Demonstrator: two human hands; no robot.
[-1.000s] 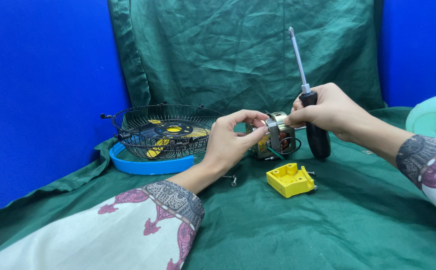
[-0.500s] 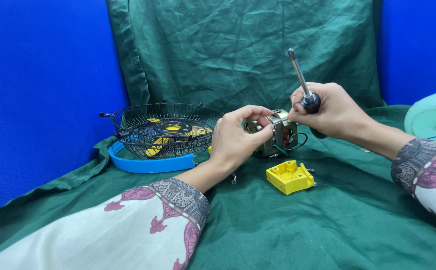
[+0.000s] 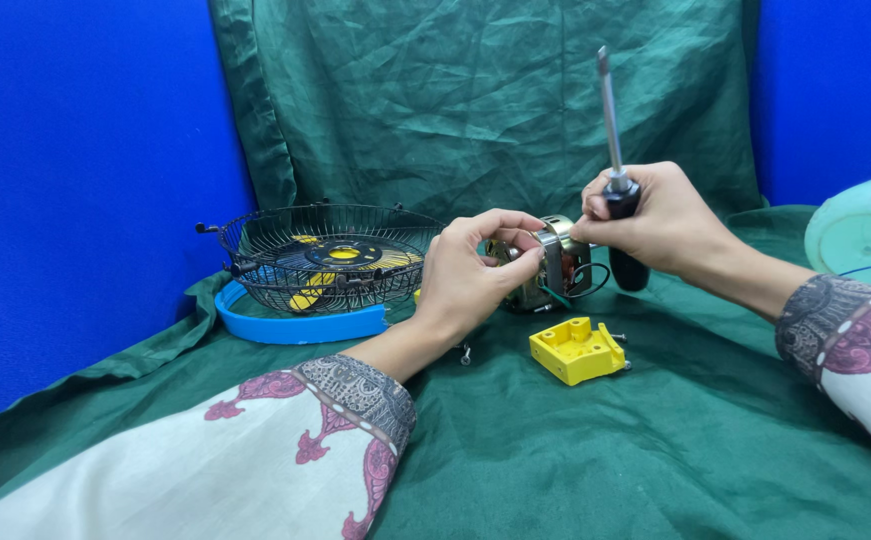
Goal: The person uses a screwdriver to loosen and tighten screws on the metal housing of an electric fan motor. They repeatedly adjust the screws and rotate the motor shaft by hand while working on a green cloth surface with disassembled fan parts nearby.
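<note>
Above the green-draped bench (image 3: pixel 595 470), a small metal electric motor with copper windings (image 3: pixel 555 268) is held between both hands. Left hand (image 3: pixel 475 275) grips its near end; right hand (image 3: pixel 655 220) pinches its top while clasping a black-handled screwdriver (image 3: pixel 617 190), shaft upright. Just below lies a yellow plastic housing block (image 3: pixel 577 350); left stands a black wire fan guard (image 3: pixel 325 255) on a blue ring (image 3: pixel 285 325).

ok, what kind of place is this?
Probably a staged tabletop workspace, not a real workshop: green cloth over the surface and backdrop, blue walls, fan parts around, a wire fan guard and small motor.
</note>
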